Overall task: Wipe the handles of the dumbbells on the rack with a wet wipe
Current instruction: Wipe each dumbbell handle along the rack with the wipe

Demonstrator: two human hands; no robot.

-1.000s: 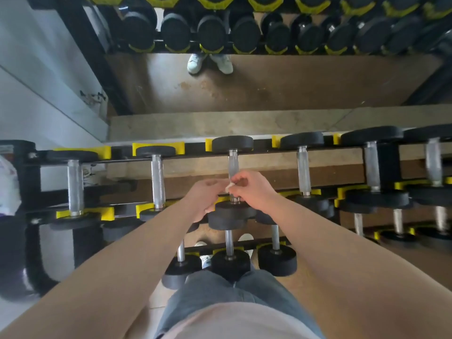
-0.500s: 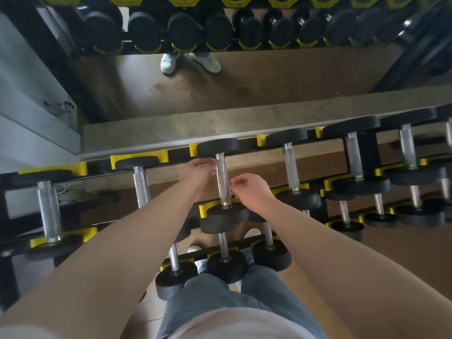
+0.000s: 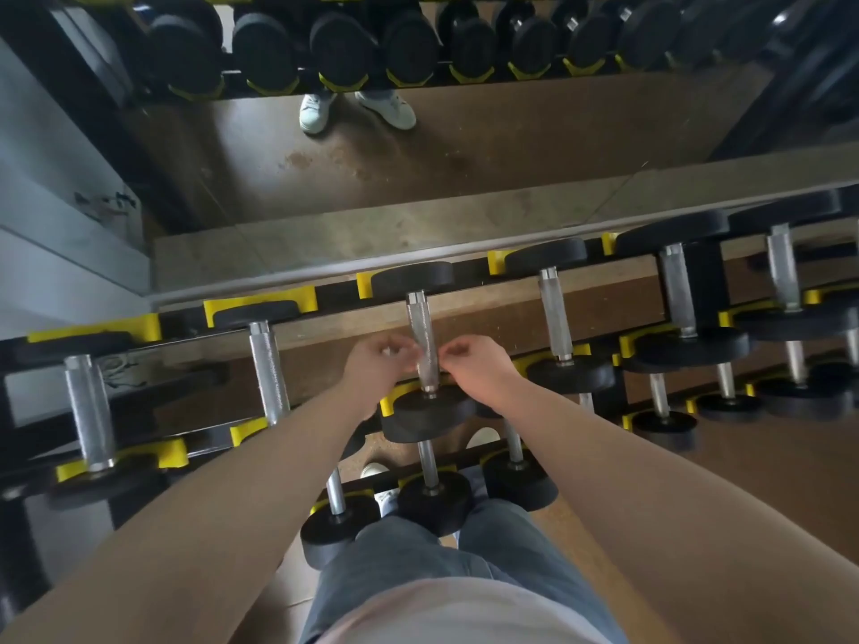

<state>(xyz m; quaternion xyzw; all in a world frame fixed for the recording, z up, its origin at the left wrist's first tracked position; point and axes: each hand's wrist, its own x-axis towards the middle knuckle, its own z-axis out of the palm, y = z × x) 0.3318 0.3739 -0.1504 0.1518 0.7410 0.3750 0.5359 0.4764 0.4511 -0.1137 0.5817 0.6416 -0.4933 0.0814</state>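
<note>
Handle (image 3: pixel 419 327) of the centre dumbbell (image 3: pixel 430 413) is lying on the top tier of the rack (image 3: pixel 334 295), running away from the camera. Both hands are working at its near end.

Left hand (image 3: pixel 376 371): its fingers (image 3: pixel 399 354) are curling and pinching a small white scrap, which I am reading as the wipe (image 3: pixel 386 350), just left of the handle. Blur is hiding whether the wipe is wrapping round the bar.

Right hand (image 3: pixel 485 367): its fingers (image 3: pixel 458 353) are curling, with the tips bunching against the handle's right side. I cannot tell whether they are gripping an end of the wipe.

Both forearms are reaching in from the bottom corners and converging on the handle, with the wrists above the dumbbell's near head.

Neighbours: a smaller dumbbell (image 3: pixel 269 369) is sitting to the left and a larger one (image 3: pixel 555 313) to the right, each in yellow cradles and apart from the hands. Further dumbbells are lining the tier out to both edges.

Lower tier: three small dumbbells (image 3: pixel 432 499) are sitting below the hands, close to the person's jeans (image 3: pixel 418 564).

Behind the rack, a mirror (image 3: pixel 465 155) is showing brown floor, a pair of pale shoes (image 3: pixel 358 109) and a row of dumbbell heads.
</note>
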